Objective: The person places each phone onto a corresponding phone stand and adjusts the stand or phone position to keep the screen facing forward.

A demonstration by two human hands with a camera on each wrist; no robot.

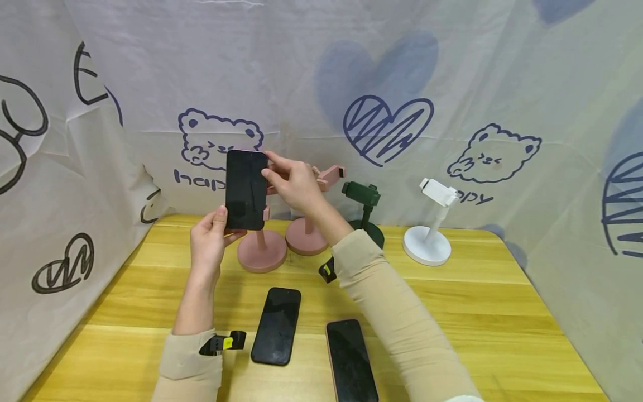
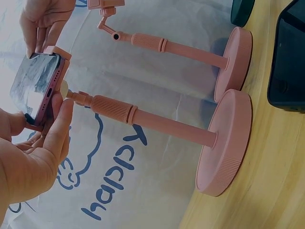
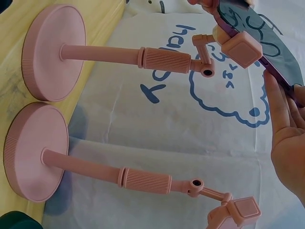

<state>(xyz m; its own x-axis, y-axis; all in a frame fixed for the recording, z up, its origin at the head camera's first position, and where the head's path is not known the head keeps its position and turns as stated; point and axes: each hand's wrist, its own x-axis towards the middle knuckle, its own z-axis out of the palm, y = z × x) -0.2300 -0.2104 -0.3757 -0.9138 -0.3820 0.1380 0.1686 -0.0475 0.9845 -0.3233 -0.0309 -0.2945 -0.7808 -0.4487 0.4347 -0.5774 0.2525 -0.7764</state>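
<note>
A smartphone [image 1: 245,190] with a dark screen stands upright in the clamp [image 3: 242,49] of the left pink phone stand [image 1: 262,252]. Its lower left corner is pinched by my left hand [image 1: 207,240], thumb on the front and fingers behind. Higher up, my right hand [image 1: 296,181] grips the upper right edge between thumb and fingers. In the left wrist view, the clamp's pink jaws hook over both long sides of the phone [image 2: 35,83], with its charging port end facing that camera. The stand's round base rests on the table.
A second pink stand [image 1: 306,239] is close on the right, its holder partly behind my right hand. Farther right stand a dark green stand [image 1: 363,194] and a white stand [image 1: 427,245]. Two phones lie on the wooden table, one black [image 1: 276,326], one pink-edged [image 1: 353,363].
</note>
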